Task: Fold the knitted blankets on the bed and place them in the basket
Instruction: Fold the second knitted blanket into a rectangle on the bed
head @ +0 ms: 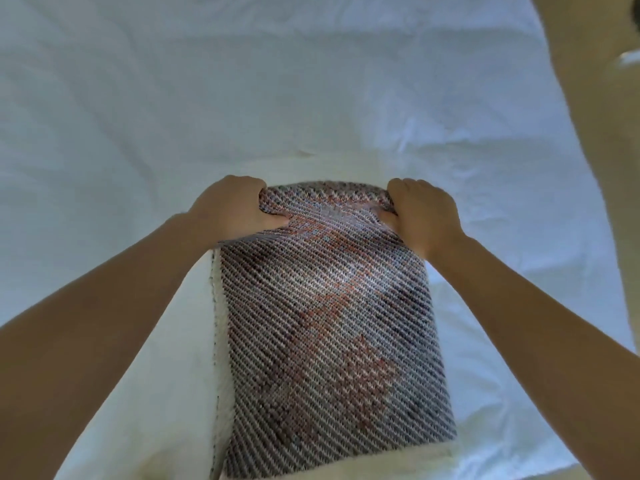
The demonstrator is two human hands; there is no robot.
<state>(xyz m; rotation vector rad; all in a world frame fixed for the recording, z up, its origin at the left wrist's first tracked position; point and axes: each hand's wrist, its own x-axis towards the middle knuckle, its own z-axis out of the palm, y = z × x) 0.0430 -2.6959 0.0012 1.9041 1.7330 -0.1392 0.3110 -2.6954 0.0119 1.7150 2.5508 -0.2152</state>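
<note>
A white, wrinkled bed sheet (pixel 138 98) fills nearly the whole view in front of you. A strip of beige surface (pixel 599 150) runs beside its edge from 1 to 3 o'clock; whether that is floor or wall you cannot tell from here. The knitted blanket (pixel 329 323), in grey, white and rust-pink diagonal ribs, lies on the bed as a long narrow band that runs from 6 o'clock up to the middle of the view. Under it, showing along its 9 o'clock side and across its near end at 6 o'clock, is a cream fleecy layer (pixel 194 341); whether that is the blanket's own backing or a separate piece cannot be told. Your left hand (pixel 235 207) grips the far corner of the band at about 11 o'clock from the centre, with the fingers curled over the edge and the thumb pressed onto the top face, so the knit bunches there. Your right hand (pixel 424 216) grips the opposite far corner at about 1 o'clock in the same way, fingers wrapped round the edge. The far edge between your two hands looks rounded and slightly raised off the sheet, with the knit pulled into creases toward each thumb
</note>
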